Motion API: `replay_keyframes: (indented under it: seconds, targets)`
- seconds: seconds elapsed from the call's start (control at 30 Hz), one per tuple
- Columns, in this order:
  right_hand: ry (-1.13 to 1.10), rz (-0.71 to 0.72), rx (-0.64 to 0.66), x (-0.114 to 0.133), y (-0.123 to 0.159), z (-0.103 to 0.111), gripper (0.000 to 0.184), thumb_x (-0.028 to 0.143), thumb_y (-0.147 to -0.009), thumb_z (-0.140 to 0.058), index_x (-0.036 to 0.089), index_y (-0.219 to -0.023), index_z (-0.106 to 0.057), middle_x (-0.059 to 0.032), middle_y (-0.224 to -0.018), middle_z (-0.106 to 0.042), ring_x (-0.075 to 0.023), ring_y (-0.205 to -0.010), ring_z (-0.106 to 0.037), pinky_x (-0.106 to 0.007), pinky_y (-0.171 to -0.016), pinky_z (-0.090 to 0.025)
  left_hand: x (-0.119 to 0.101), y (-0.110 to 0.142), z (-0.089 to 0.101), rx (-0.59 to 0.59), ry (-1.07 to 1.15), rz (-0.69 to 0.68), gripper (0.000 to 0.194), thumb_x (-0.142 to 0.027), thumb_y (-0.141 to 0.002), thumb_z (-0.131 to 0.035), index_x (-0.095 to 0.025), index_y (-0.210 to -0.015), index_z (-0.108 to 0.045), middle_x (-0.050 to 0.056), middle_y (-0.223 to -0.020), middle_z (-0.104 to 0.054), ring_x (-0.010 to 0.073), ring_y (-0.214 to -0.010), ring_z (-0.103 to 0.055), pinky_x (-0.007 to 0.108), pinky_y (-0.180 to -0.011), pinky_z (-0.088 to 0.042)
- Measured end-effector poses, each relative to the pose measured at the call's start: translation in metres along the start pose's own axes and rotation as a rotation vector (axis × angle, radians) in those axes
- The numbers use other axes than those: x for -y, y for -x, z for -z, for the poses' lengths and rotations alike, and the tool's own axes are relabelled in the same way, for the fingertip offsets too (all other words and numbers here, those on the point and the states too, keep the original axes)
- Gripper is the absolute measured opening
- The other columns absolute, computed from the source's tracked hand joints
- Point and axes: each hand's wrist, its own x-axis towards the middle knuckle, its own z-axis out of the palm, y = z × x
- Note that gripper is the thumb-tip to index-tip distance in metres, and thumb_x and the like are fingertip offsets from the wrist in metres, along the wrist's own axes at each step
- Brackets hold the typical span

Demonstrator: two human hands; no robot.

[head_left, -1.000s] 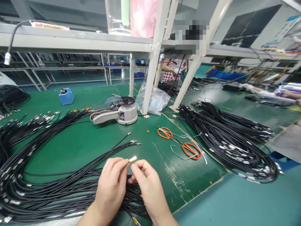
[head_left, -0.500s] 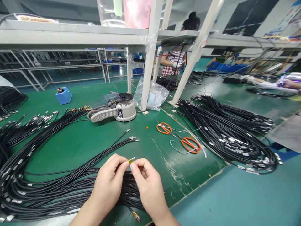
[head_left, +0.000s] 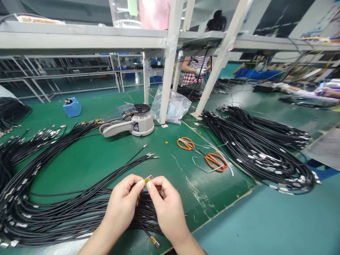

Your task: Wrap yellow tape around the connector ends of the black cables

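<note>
A small metal USB-type cable connector (head_left: 149,178) with yellow tape around it sits between my fingertips. My left hand (head_left: 124,202) pinches its taped part from the left. On the other side, the thumb and forefinger of my right hand (head_left: 167,205) press against the same taped part. Beneath both hands lies a bundle of black cables (head_left: 87,209), curving away to the left. Below my right hand, another taped connector (head_left: 154,242) sticks out of the bundle. Several bare cable ends (head_left: 150,156) lie just beyond my hands.
A round grey tape dispenser (head_left: 142,122) stands behind my hands, near a blue tape holder (head_left: 72,107). Orange-handled scissors (head_left: 215,162) lie to the right. Further right is another pile of black cables (head_left: 255,148). A shelf post (head_left: 170,67) rises from the bench. Other people work beyond.
The connector has turned between my fingers, so its metal end shows a broader face. Both hands stay in nearly the same place.
</note>
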Motion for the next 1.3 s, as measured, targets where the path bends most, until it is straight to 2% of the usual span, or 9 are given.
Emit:
replay_keyframes:
  seconds: [0.33,0.43,0.7,0.9,1.0,1.07,1.17,1.23,1.3]
  targets:
    - [0.031,0.031,-0.005,0.001,0.001,0.000,0.015,0.029,-0.087,-0.052,0.018,-0.080,-0.059,-0.0033,-0.079,-0.063,-0.0172,-0.074,-0.059,-0.028,-0.069,-0.047,-0.002,0.000,-0.003,-0.035,0.069,0.015,0.032,-0.047,-0.076,-0.055,-0.017,-0.065,-0.057,-0.005,-0.052,-0.045,0.0110,-0.049,-0.041,0.023,-0.049,-0.033]
    - [0.038,0.033,-0.008,0.000,0.000,0.000,0.016,0.029,-0.087,-0.053,0.018,-0.078,-0.059,-0.0032,-0.078,-0.063,-0.0169,-0.072,-0.059,-0.027,-0.068,-0.047,-0.001,0.000,-0.002,-0.014,0.136,0.021,0.031,-0.046,-0.075,-0.058,-0.017,-0.064,-0.056,-0.005,-0.052,-0.045,0.0103,-0.049,-0.041,0.023,-0.048,-0.034]
    - [0.016,0.089,0.019,-0.003,-0.005,0.000,0.014,0.027,-0.088,-0.054,0.018,-0.077,-0.058,-0.0028,-0.079,-0.062,-0.0160,-0.074,-0.059,-0.026,-0.070,-0.047,0.000,-0.009,0.007,0.193,0.422,0.087,0.032,-0.044,-0.069,-0.067,-0.014,-0.061,-0.056,-0.004,-0.053,-0.048,0.0071,-0.045,-0.040,0.020,-0.044,-0.033]
    - [0.027,0.173,0.055,-0.009,-0.010,0.003,0.015,0.025,-0.087,-0.055,0.019,-0.073,-0.056,-0.0013,-0.077,-0.059,-0.0157,-0.076,-0.057,-0.027,-0.074,-0.046,0.001,-0.014,0.020,0.413,0.448,0.115,0.030,-0.041,-0.073,-0.066,-0.013,-0.063,-0.058,-0.005,-0.047,-0.044,0.0062,-0.043,-0.036,0.019,-0.043,-0.029]
    - [0.005,0.216,0.079,-0.009,-0.012,0.007,0.009,0.022,-0.083,-0.059,0.019,-0.076,-0.057,-0.0008,-0.078,-0.059,-0.0152,-0.075,-0.057,-0.027,-0.073,-0.047,0.002,-0.016,0.026,0.520,0.456,0.127,0.030,-0.041,-0.072,-0.067,-0.014,-0.062,-0.059,-0.004,-0.048,-0.043,0.0063,-0.043,-0.035,0.020,-0.043,-0.028]
    - [-0.013,0.253,0.141,-0.008,-0.014,0.010,0.003,0.022,-0.083,-0.061,0.020,-0.082,-0.060,-0.0011,-0.081,-0.059,-0.0154,-0.076,-0.057,-0.027,-0.071,-0.047,0.004,-0.017,0.029,0.574,0.450,0.140,0.032,-0.043,-0.071,-0.066,-0.014,-0.061,-0.059,-0.004,-0.048,-0.043,0.0064,-0.042,-0.035,0.020,-0.043,-0.026]
    - [-0.007,0.350,0.246,-0.008,-0.017,0.013,0.004,0.024,-0.084,-0.062,0.021,-0.082,-0.063,-0.0019,-0.080,-0.060,-0.0163,-0.075,-0.057,-0.029,-0.070,-0.048,0.006,-0.018,0.031,0.629,0.420,0.167,0.035,-0.047,-0.069,-0.067,-0.014,-0.059,-0.060,-0.005,-0.046,-0.040,0.0061,-0.040,-0.031,0.021,-0.042,-0.026]
    - [-0.003,0.398,0.245,-0.007,-0.020,0.015,0.008,0.025,-0.084,-0.062,0.021,-0.077,-0.063,-0.0016,-0.077,-0.060,-0.0164,-0.073,-0.057,-0.030,-0.070,-0.048,0.005,-0.019,0.030,0.631,0.409,0.169,0.036,-0.048,-0.067,-0.067,-0.014,-0.058,-0.059,-0.006,-0.045,-0.037,0.0061,-0.039,-0.028,0.022,-0.042,-0.027]
    - [-0.007,0.378,0.228,-0.005,-0.023,0.019,0.009,0.024,-0.084,-0.061,0.021,-0.076,-0.064,-0.0015,-0.077,-0.060,-0.0163,-0.075,-0.057,-0.030,-0.072,-0.047,0.001,-0.018,0.026,0.599,0.404,0.145,0.034,-0.048,-0.069,-0.065,-0.015,-0.061,-0.058,-0.006,-0.048,-0.039,0.0070,-0.042,-0.030,0.022,-0.044,-0.029]
